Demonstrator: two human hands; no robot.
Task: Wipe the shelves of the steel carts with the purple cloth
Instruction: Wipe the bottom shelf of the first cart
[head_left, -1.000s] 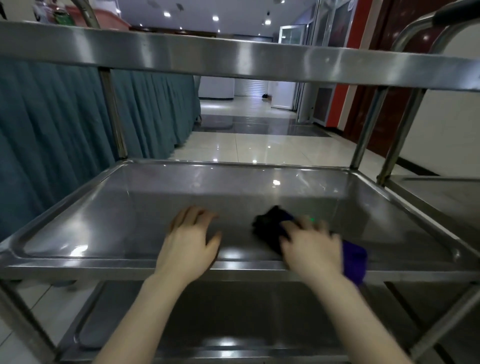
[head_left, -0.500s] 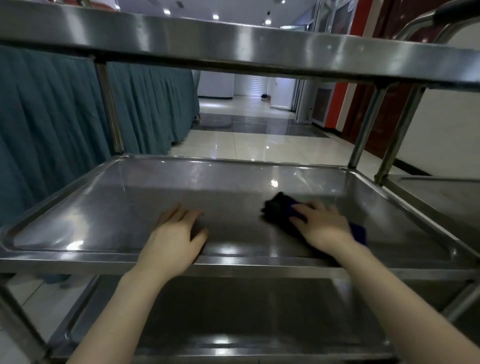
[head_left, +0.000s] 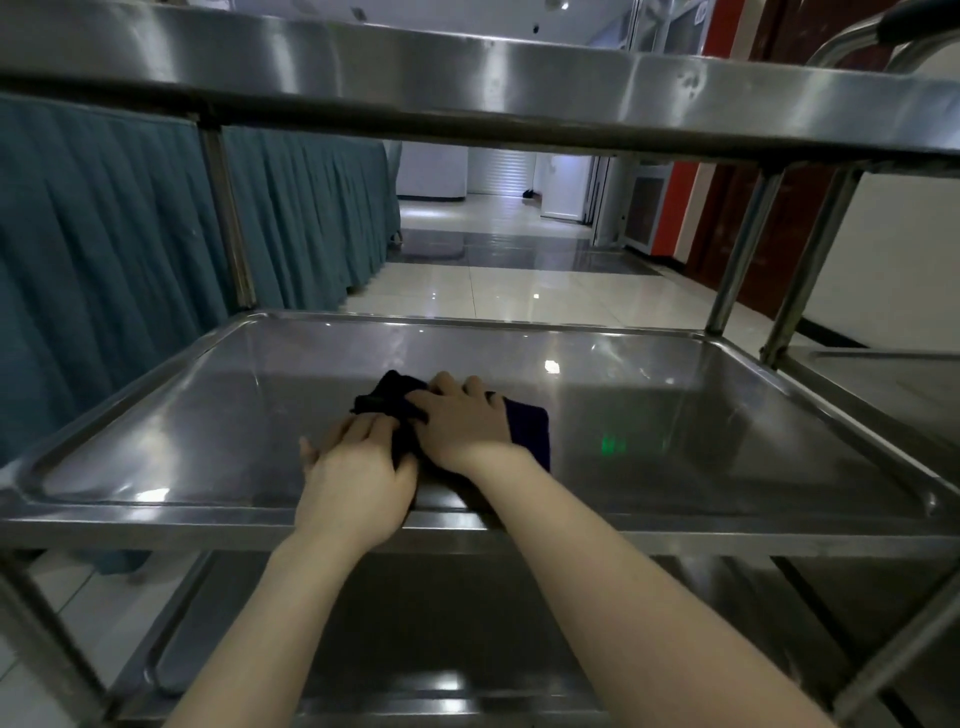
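- Cloth (head_left: 530, 432) is found on the middle shelf (head_left: 701, 415) of the cart (head_left: 227, 218), near the front edge and about midway across. It is spread flat at its right end and bunched dark at its left.
- It is pinned under the right hand (head_left: 462, 426), whose fingers (head_left: 444, 383) are laid nearly straight over it and pressed down; nothing is curled round the fabric.
- The left hand (head_left: 358, 478) is laid flat on the bare steel just left of the cloth, relaxed and grasping nothing. Whether its fingertips are touching the bunched end or are only beside it cannot be told.
- The long axis of the cloth is judged to run across the shelf, left to right, so the widest band would be swept by strokes made away from and towards the body.
- The right hand is the one on the cloth, so the next stroke is expected from it; broad bare steel lies on both sides and towards the far rim.
- A top shelf (head_left: 467, 73) is seen above, a bottom shelf (head_left: 415, 654) below, and a second cart (head_left: 883, 379) at the right.
- No brand, label or readable writing is seen; only a green glint (head_left: 613, 445) is reflected on the shelf.
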